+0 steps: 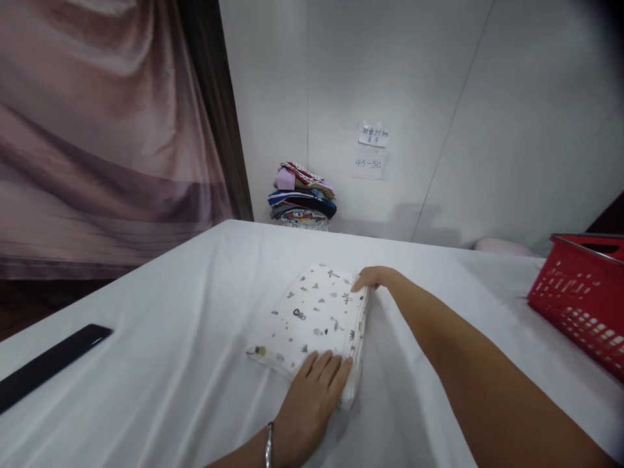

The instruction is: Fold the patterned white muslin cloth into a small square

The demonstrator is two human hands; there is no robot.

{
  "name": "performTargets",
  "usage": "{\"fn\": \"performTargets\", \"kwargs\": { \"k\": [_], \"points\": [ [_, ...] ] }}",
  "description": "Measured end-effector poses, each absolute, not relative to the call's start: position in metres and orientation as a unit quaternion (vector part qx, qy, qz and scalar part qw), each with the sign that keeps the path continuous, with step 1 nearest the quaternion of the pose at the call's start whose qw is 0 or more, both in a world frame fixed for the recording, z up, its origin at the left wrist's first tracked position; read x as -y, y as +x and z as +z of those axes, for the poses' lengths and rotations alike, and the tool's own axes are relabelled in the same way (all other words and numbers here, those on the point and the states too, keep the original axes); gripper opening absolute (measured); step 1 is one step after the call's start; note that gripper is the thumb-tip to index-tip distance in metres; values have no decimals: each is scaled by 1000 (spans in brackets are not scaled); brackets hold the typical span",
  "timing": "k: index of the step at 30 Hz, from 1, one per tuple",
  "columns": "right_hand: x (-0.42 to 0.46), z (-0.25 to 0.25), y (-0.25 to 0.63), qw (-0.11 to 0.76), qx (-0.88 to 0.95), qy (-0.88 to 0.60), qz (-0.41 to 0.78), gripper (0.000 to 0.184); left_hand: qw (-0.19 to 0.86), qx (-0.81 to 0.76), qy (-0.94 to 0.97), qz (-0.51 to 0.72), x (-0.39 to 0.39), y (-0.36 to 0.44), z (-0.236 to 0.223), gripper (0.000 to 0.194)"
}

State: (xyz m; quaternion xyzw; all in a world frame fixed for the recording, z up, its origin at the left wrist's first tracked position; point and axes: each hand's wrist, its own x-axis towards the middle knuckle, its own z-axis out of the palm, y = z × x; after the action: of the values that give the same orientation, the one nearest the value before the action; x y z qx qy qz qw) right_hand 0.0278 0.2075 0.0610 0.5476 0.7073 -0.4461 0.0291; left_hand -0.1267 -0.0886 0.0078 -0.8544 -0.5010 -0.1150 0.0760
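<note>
A folded white cloth with small printed plants and animals lies on the white-covered table. Its layers show along the right edge. My left hand rests flat on the near edge of the cloth, fingers stretched out, a silver bangle at the wrist. At the far right corner, my right hand pinches the cloth, with the thumb on top and the other fingers mostly hidden behind the edge.
To the right stands a red perforated basket. A black flat object lies on the left. Behind the table's far edge is a pile of folded fabrics against the wall, with paper notes above. A pink curtain hangs left.
</note>
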Motion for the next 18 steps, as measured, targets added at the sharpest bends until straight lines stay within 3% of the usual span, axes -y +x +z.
{"fn": "performTargets", "kwargs": {
  "k": [4,10,14,18],
  "points": [
    [-197,58,47,20,-676,514,-528,27,116,458,-872,-130,92,-139,6,55],
    [-169,56,83,-54,-589,463,-660,26,149,405,-878,-207,89,-165,12,49],
    [-161,76,96,-183,-556,474,-658,25,142,390,-866,-278,48,-191,54,35],
    [-174,126,97,-325,-551,487,-594,12,74,523,-782,-332,-19,-216,118,28]
  ]
}}
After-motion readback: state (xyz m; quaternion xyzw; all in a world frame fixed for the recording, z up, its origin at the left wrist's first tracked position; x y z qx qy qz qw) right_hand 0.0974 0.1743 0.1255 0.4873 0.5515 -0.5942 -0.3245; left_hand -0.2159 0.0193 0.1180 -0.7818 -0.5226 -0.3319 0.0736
